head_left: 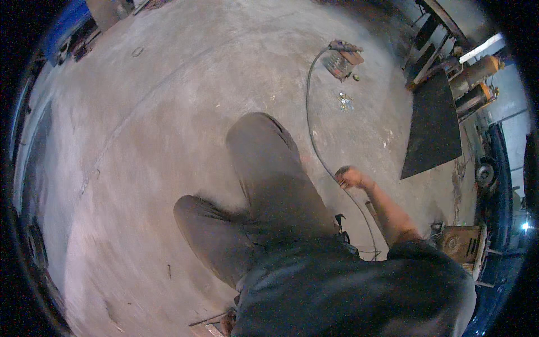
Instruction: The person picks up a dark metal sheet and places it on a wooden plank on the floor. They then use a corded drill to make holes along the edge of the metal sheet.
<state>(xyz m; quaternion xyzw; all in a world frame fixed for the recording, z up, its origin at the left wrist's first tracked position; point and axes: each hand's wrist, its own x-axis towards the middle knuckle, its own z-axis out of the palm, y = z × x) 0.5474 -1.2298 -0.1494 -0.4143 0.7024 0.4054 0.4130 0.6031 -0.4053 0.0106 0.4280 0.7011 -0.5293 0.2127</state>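
My right hand (352, 177) is stretched out to the right of my knees, with its fingers curled in. A dark patch shows at the fingers; whether it is a held object is unclear. A long dark cable (308, 101) passes right at this hand, and I cannot tell if the hand grips it. At its far end a tool (343, 46) rests on a rusty metal block (339, 66). My left hand (229, 322) barely shows at the lower edge, beside a thin rod (205, 321) and a reddish flat piece (214, 330); its fingers are hidden.
Several small shiny metal pieces (345, 101) lie on the concrete floor (168, 112). To the right are a black sheet (432, 132), yellow-orange cylinders (477, 76) and a rusty box (461, 244). Something blue (63, 28) stands far left. A wire loop (137, 51) lies nearby.
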